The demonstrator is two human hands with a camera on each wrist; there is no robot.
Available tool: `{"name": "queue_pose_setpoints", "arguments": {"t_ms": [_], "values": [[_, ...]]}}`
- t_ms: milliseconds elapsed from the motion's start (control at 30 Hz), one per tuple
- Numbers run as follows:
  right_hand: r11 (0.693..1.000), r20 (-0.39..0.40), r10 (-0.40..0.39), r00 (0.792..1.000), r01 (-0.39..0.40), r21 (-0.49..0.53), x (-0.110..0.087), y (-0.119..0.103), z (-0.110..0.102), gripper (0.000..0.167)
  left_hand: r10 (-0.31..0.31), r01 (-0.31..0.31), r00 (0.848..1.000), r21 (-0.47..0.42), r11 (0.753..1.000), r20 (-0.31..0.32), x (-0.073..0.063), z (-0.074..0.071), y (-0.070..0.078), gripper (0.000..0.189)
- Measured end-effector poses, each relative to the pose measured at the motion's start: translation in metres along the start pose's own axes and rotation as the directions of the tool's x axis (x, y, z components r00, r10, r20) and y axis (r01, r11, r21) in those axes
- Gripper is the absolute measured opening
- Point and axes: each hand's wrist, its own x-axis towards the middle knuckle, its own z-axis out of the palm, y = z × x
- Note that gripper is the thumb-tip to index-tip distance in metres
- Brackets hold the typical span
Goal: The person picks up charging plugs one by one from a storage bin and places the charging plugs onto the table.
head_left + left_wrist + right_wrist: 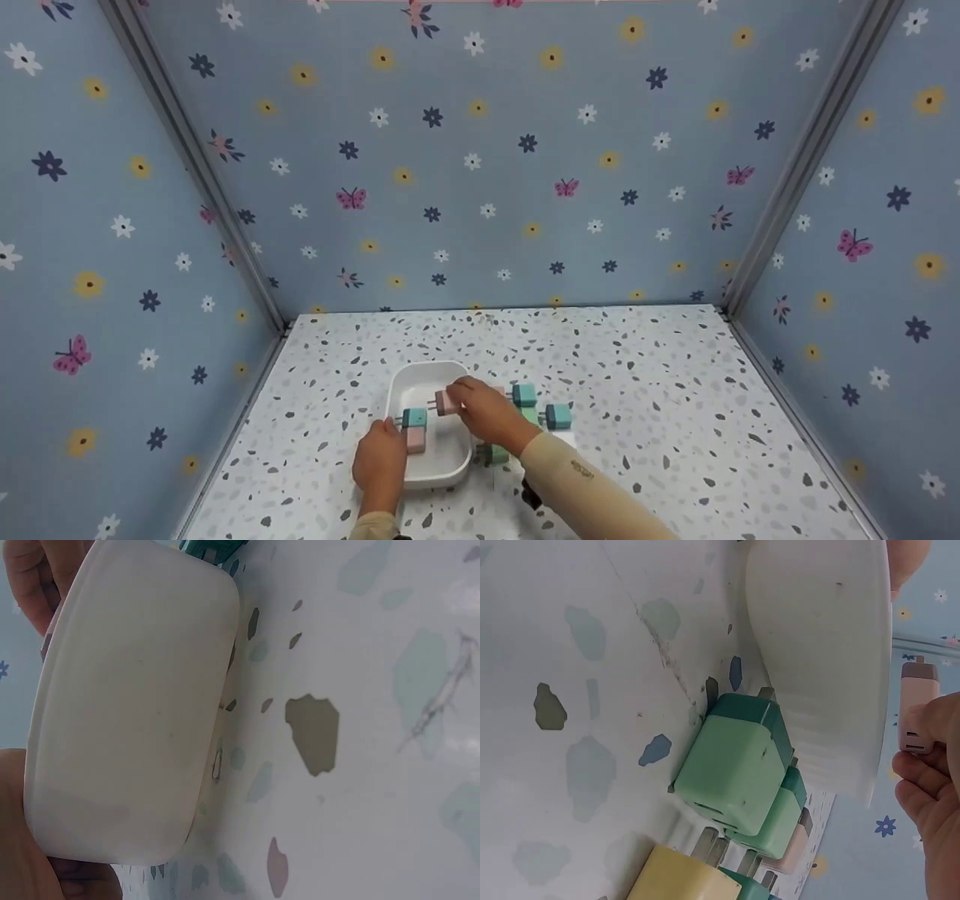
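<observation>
My right hand [487, 411] pinches a pink charger plug [448, 403] between thumb and fingers, over the white container [439, 480]. Two metal prongs on the plug point left. In the right wrist view two slots show on the held plug's [919, 694] end. My left hand [379, 457] grips the container's left side, its fingertips at the rim. Inside the container, near those fingertips, lie a teal charger plug [415, 418] and another pink charger plug [415, 441]. The left wrist view shows mostly the container's outer wall [139, 705].
Right of the container stand more charger plugs: a green one [496, 454] close by its wall, and two teal ones [525, 395] farther back, partly behind my right arm. A yellow one [679, 877] shows in the right wrist view. Flowered walls [480, 150] enclose the speckled tabletop [637, 375].
</observation>
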Motion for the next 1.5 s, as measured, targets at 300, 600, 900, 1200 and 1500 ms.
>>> {"name": "queue_pose_setpoints", "arguments": {"t_ms": [300,600,900,1200,1500], "values": [[0.998,0.010,0.045,0.999,-0.045,0.037,-0.011,0.016,-0.014,0.040,-0.001,0.001,1.000,0.011,1.000,0.025,0.000,0.003,0.002,0.048],[0.999,-0.050,0.020,0.999,-0.018,0.028,-0.026,0.038,-0.021,0.033,-0.002,0.002,1.000,0.010,1.000,0.005,0.000,0.006,0.003,0.046],[0.993,-0.037,0.098,0.995,-0.095,0.073,-0.037,0.056,-0.026,0.039,0.022,-0.022,1.000,-0.002,1.000,0.005,-0.001,0.006,0.005,0.047],[0.986,-0.052,0.155,0.987,-0.151,0.069,-0.047,0.077,-0.029,0.041,-0.005,0.004,1.000,0.018,1.000,0.017,-0.001,0.005,0.003,0.046],[0.967,-0.032,0.239,0.970,-0.235,0.101,-0.057,0.094,-0.036,0.046,-0.017,0.016,0.999,0.010,1.000,0.028,-0.001,-0.001,0.002,0.048]]}}
